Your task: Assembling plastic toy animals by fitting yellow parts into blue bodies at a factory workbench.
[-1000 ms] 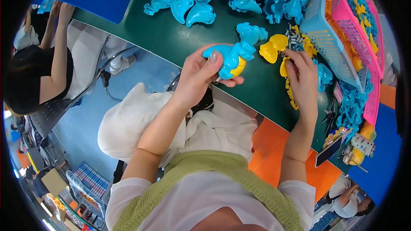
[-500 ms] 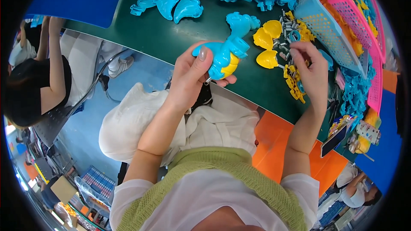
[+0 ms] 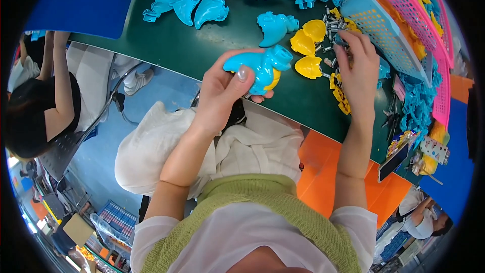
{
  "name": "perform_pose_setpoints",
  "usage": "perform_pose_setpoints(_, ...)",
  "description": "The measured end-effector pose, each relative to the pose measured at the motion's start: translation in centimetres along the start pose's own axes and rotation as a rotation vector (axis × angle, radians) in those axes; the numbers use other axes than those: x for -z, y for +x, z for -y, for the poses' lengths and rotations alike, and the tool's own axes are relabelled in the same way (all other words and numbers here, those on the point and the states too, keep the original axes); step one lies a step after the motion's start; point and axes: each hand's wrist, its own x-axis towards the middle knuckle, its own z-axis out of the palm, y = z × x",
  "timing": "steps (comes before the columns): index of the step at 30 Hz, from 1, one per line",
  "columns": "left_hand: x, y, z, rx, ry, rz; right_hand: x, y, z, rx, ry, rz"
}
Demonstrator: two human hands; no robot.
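My left hand (image 3: 222, 91) is wrapped round a blue plastic toy body (image 3: 260, 68), its thumb pressed on the near side. A yellow belly piece (image 3: 275, 79) shows at the body's right side. Over the pile of small parts, my right hand (image 3: 359, 71) has its thumb and fingers closed about a small blue part (image 3: 340, 42), which they partly cover. Short metal pins (image 3: 331, 26) and yellow small pieces (image 3: 341, 102) surround that hand. Left of it lie yellow shells (image 3: 307, 66). A blue half shell (image 3: 274, 27) rests beyond my left hand.
More blue shells (image 3: 211, 11) lie along the table's (image 3: 166, 45) far side. A light blue basket (image 3: 386, 30) and a pink basket (image 3: 429, 35) stand at the right. A phone (image 3: 393, 163) leans near the right front edge. Another person (image 3: 45, 96) sits at the left.
My right hand has moved to the far left over the small parts, closing about the blue part. My left hand has turned the toy body, so less yellow shows.
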Motion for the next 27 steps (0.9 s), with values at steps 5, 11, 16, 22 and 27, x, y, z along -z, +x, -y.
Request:
perform_pose_setpoints(5,0.1,0.0,-0.3,0.031,-0.091,0.006,-0.1,0.1,-0.5,-0.099,0.055,-0.006)
perform_pose_setpoints(11,0.3,0.1,0.0,0.027,-0.079,0.036,0.0,0.1,0.4,-0.043,-0.104,-0.053)
perform_pose_setpoints(16,0.4,0.1,-0.1,0.052,-0.101,0.059,0.0,0.0,-0.5,-0.034,-0.145,-0.049)
perform_pose_setpoints(22,-0.2,-0.1,0.1,-0.008,0.034,0.023,0.4,-0.3,1.5,-0.052,0.588,-0.004)
perform_pose_setpoints(27,-0.3,-0.3,-0.2,-0.017,0.025,0.055,0.3,-1.3,4.6,-0.030,0.976,0.202)
